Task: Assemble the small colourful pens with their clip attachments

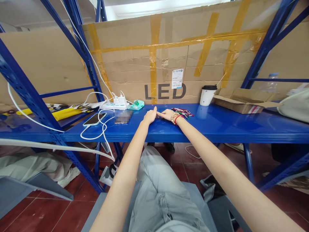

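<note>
Blue shelf (217,124) carried both hands at frame centre: left hand (150,116) loosely curled, right hand (167,114) stretched out to touch it. Whether either grip pinched anything I could not tell. Coloured clips (182,112) lay heaped just beside the right hand, the pile seemingly barely started on.

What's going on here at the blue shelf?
A seated person stretches both arms out to a blue shelf. The left hand and right hand rest on it with their fingers meeting; whether they pinch anything is too small to tell. A pile of small colourful clips lies right beside the right hand. Further left, a phone is cabled towards a power strip; a lidded cup stands to the right.
</note>
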A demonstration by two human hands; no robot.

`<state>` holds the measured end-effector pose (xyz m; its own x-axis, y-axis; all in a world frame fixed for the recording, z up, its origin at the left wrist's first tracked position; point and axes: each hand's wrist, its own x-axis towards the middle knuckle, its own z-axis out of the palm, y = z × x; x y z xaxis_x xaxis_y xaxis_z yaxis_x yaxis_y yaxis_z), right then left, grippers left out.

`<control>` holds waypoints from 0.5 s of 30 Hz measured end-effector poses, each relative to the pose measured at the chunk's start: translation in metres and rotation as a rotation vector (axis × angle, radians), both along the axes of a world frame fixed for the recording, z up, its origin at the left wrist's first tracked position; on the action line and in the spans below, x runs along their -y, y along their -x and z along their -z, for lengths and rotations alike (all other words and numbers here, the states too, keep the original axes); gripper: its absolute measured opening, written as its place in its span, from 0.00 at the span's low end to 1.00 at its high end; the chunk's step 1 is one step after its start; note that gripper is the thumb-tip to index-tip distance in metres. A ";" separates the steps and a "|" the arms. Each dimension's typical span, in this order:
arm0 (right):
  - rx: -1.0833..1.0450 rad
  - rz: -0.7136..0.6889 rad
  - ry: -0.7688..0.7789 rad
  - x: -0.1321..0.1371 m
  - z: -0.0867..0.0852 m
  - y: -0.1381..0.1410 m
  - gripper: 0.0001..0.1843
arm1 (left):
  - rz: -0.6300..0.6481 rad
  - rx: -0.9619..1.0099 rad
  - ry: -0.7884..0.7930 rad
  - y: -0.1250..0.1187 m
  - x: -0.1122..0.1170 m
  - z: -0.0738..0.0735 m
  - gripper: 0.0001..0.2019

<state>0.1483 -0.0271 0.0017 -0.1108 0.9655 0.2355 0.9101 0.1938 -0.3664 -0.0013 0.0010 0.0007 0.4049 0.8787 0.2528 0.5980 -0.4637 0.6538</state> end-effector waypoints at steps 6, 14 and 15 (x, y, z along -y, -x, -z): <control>0.028 0.010 0.001 0.000 0.000 0.001 0.41 | -0.001 -0.012 0.002 0.000 -0.002 0.000 0.36; 0.049 0.066 0.053 0.007 -0.006 0.005 0.41 | -0.002 -0.002 0.001 -0.001 -0.001 0.001 0.35; 0.044 0.060 0.056 0.007 -0.006 0.006 0.41 | -0.003 0.000 0.002 -0.001 -0.001 0.001 0.35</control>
